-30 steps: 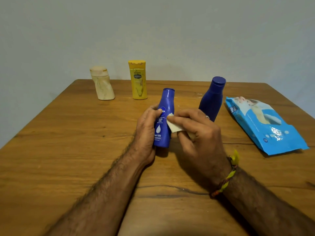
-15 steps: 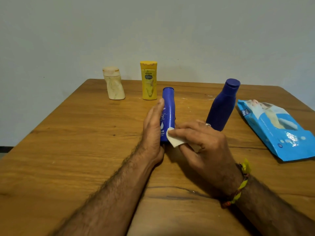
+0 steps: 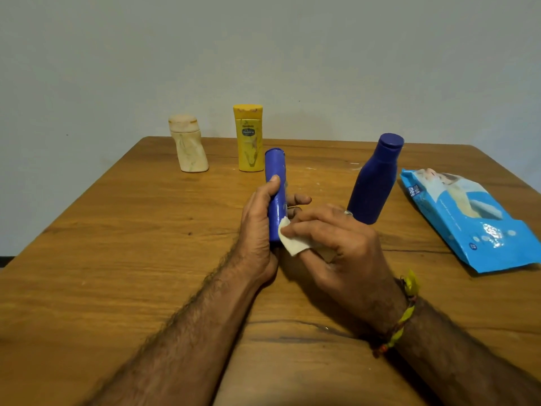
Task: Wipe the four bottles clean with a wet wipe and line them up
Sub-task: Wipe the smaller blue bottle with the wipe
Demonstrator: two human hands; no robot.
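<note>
Bottle in hand: I see the slim blue plastic bottle standing upright near the middle of the brown wooden table, and it is the one I am cleaning now.
Left hand: my left hand is wrapped around this bottle, thumb on the near side and fingers showing behind it.
Right hand: my right hand pinches a small folded white wet wipe, and the wipe presses on the low part of the bottle's right side.
How to wipe well: I think it is best to hold the bottle firm with the left hand, turn it little by little, and pass the wipe from cap down to base, so no side is missed (the face under my left palm is hidden, so I cannot judge it).
Other bottles: the cream curved bottle and the yellow flat-cap bottle stand side by side near the far edge; the dark blue round-shouldered bottle stands just beside my right hand.
Risk: a wide stroke to the right could knock this dark bottle.
Open room: the left half and the near part of the table are free; the blue wipes packet lies close to the right edge.
</note>
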